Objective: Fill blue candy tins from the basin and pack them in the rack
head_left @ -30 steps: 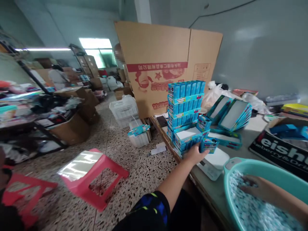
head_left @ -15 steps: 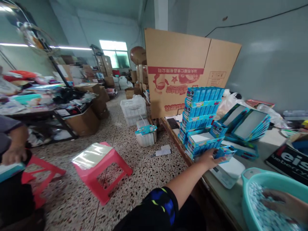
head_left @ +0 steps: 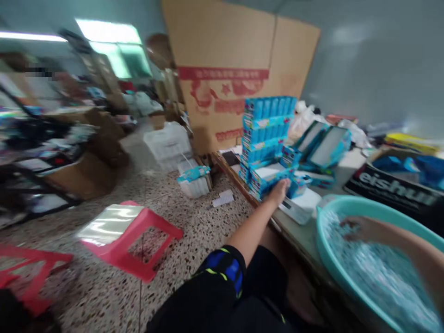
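My left hand (head_left: 282,188) reaches out to the table, its fingers closed on a small blue box (head_left: 300,184) that rests over the white scale (head_left: 301,206). The fingertips are partly hidden. Just left of it rises a stack of blue display boxes (head_left: 265,134), with an open-topped display box (head_left: 272,172) in front. On the right, my right hand (head_left: 352,229) is down in a turquoise basin (head_left: 322,240) among many small, shiny wrapped pieces (head_left: 378,273). Motion smears its fingers, so its grip cannot be made out.
A black-sided carton (head_left: 391,187) holding blue packets stands behind the basin. More blue trays (head_left: 328,145) lean behind the scale. A large cardboard sheet (head_left: 222,41) stands at the table's far end. On the floor are a red stool (head_left: 138,263) and a white crate (head_left: 168,148).
My view has swung right and down, so the scene shifts left and more of the basin shows. My left hand stays at the small box; my right hand remains in the basin.
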Demonstrator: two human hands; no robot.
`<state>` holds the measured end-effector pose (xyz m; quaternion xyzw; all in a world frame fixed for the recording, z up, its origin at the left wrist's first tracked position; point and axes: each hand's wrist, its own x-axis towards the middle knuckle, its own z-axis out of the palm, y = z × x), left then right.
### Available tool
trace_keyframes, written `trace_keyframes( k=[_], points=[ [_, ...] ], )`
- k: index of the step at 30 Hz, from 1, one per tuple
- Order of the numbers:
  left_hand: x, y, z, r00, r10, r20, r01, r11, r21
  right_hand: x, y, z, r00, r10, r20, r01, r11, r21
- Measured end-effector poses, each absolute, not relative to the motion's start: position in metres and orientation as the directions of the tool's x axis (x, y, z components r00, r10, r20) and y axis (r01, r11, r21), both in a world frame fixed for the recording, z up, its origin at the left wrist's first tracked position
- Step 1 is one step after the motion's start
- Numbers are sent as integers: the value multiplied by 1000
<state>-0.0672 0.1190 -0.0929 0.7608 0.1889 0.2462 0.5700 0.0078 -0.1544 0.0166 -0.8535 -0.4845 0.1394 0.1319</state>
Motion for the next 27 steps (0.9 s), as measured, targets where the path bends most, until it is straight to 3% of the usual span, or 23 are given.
trace_keyframes(
  k=[3, 7, 10, 13, 22, 27],
  points=[
    [-50, 123, -102, 823, 563, 82, -5, -138, 990, 41, -151, 1, 518, 798, -308, 733, -600, -322],
    [-29, 133, -122, 868, 495, 38, -27, -29, 999, 77, -165, -12, 585, 725, -363, 651, -687, -323],
    [-25, 141, -129, 842, 488, 229, -216, -84, 973, 88, -172, -14, 618, 690, -377, 619, -723, -308],
    [-28, 146, -129, 821, 471, 323, -293, -137, 946, 91, -173, -18, 648, 661, -378, 598, -749, -286],
    [-32, 143, -115, 804, 458, 381, -281, -273, 920, 88, -173, -22, 725, 598, -341, 494, -797, -347],
    [-38, 139, -114, 797, 463, 387, -268, -303, 914, 84, -170, -21, 698, 611, -374, 523, -791, -315]
  ],
)
